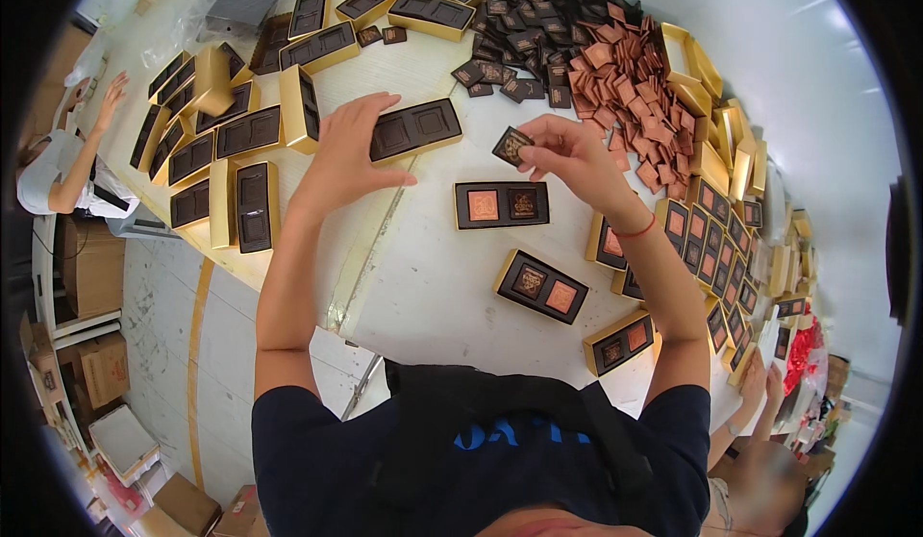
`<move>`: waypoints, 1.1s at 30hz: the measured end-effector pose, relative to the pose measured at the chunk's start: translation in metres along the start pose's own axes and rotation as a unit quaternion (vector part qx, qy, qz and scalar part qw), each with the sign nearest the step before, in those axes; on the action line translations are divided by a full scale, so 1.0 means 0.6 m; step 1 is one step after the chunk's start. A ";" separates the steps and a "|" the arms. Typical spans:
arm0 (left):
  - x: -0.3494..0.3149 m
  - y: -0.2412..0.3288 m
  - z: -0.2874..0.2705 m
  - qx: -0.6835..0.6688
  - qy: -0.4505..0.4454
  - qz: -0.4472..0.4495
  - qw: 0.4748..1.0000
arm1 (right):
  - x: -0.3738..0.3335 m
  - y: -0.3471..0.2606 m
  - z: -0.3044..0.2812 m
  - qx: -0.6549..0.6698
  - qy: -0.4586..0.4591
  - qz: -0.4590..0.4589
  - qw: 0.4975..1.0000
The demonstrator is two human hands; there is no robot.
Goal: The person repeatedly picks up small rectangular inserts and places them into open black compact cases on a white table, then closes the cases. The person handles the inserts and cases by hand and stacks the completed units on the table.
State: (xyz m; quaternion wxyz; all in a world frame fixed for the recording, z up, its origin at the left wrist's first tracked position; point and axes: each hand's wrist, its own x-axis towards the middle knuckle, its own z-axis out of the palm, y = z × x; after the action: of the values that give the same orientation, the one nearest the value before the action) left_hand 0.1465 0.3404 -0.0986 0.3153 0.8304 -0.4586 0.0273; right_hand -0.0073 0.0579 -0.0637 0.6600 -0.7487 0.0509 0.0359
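Observation:
Between thumb and fingers my right hand [567, 157] pinches a dark square packet [511, 146], held above the table. My left hand [356, 148] has its fingers and thumb spread, at the left end of a gold box with a black two-slot insert [415, 129]; whether it touches the box I cannot tell. Both slots of that box hold nothing. Just below my right hand lies a box with one copper and one dark square [502, 205]. Nearer to me sits another filled box [541, 287], its dark square on the left and copper one on the right.
Piles of dark packets [524, 27] and copper packets [635, 95] lie at the back. Unfilled gold boxes [252, 133] crowd the left, filled boxes [711, 249] the right. A co-worker's hand [113, 95] shows at far left, another person's hands [760, 383] at lower right.

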 end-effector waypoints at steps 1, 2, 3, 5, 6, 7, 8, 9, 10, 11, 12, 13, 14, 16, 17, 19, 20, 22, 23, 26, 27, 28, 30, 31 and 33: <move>0.001 0.003 0.006 -0.017 -0.020 -0.032 0.999 | 0.011 0.001 0.003 -0.015 -0.004 -0.010 1.000; 0.007 0.006 0.012 -0.034 -0.040 -0.064 0.997 | 0.024 0.002 0.010 -0.010 0.001 -0.021 1.000; 0.010 0.008 0.017 -0.051 -0.060 -0.095 0.992 | 0.039 0.004 0.015 -0.039 0.000 -0.032 0.999; 0.009 0.006 0.028 -0.070 -0.038 -0.046 0.996 | 0.070 0.001 0.031 -0.095 -0.004 -0.057 0.994; 0.010 0.008 0.031 -0.083 -0.037 -0.043 0.995 | 0.083 -0.006 0.044 -0.134 0.012 -0.079 0.988; 0.010 0.010 0.035 -0.097 -0.040 -0.040 0.994 | 0.095 -0.003 0.056 -0.149 0.012 -0.092 0.984; 0.010 0.008 0.041 -0.110 -0.042 -0.035 0.992 | 0.109 0.003 0.067 -0.165 0.011 -0.104 0.981; 0.011 0.009 0.043 -0.127 -0.038 -0.041 0.990 | 0.120 0.007 0.080 -0.180 0.011 -0.116 0.977; 0.011 0.012 0.046 -0.145 -0.034 -0.047 0.988 | 0.123 0.006 0.095 -0.174 0.008 -0.129 0.976; 0.011 0.012 0.048 -0.163 -0.031 -0.052 0.985 | 0.129 0.012 0.105 -0.181 0.002 -0.124 0.976; 0.009 0.011 0.048 -0.163 -0.035 -0.053 0.985 | 0.136 0.023 0.113 -0.188 -0.004 -0.119 0.975; 0.010 0.010 0.047 -0.163 -0.039 -0.054 0.984 | 0.140 0.024 0.119 -0.195 -0.009 -0.115 0.974; 0.009 0.009 0.046 -0.163 -0.043 -0.055 0.984 | 0.139 0.019 0.122 -0.228 -0.006 -0.112 0.967; 0.009 0.012 0.044 -0.151 -0.039 -0.055 0.986 | 0.140 0.015 0.124 -0.283 -0.003 -0.151 0.947; 0.010 0.014 0.045 -0.146 -0.038 -0.054 0.987 | 0.139 0.016 0.123 -0.310 0.000 -0.170 0.935; 0.010 0.012 0.045 -0.134 -0.040 -0.065 0.988 | 0.143 0.038 0.127 -0.334 0.045 -0.292 0.895; 0.017 0.013 0.050 -0.136 -0.039 -0.061 0.988 | 0.142 0.041 0.125 -0.355 0.071 -0.348 0.865; 0.013 0.010 0.053 -0.143 -0.026 -0.070 0.987 | 0.141 0.044 0.138 -0.351 0.053 -0.306 0.884; 0.011 0.010 0.052 -0.147 -0.020 -0.072 0.986 | 0.140 0.041 0.139 -0.376 0.046 -0.293 0.878; 0.007 0.017 0.051 -0.111 0.005 -0.076 0.991 | 0.113 0.033 0.132 -0.424 0.034 -0.338 0.839; 0.007 0.024 0.047 -0.066 -0.008 -0.053 0.996 | 0.106 0.033 0.107 -0.411 0.059 -0.342 0.843; 0.009 0.034 0.038 -0.022 -0.022 -0.029 0.999 | 0.093 0.034 0.072 -0.398 0.086 -0.344 0.846; 0.007 0.047 0.022 0.036 -0.067 -0.011 0.997 | 0.053 0.028 -0.018 -0.410 0.108 -0.244 0.872; 0.001 0.049 0.020 0.067 -0.079 0.007 0.995 | 0.022 0.018 -0.077 -0.432 0.104 -0.139 0.885; -0.015 0.049 0.018 0.130 -0.104 0.037 0.985 | -0.031 0.011 -0.156 -0.564 0.118 -0.003 0.817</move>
State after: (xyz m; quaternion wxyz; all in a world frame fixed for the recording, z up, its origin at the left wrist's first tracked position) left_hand 0.1155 0.3300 -0.0955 0.1539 0.8451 -0.5119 0.0124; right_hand -0.0277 -0.0350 -0.0559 0.1115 -0.9885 0.0969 -0.0327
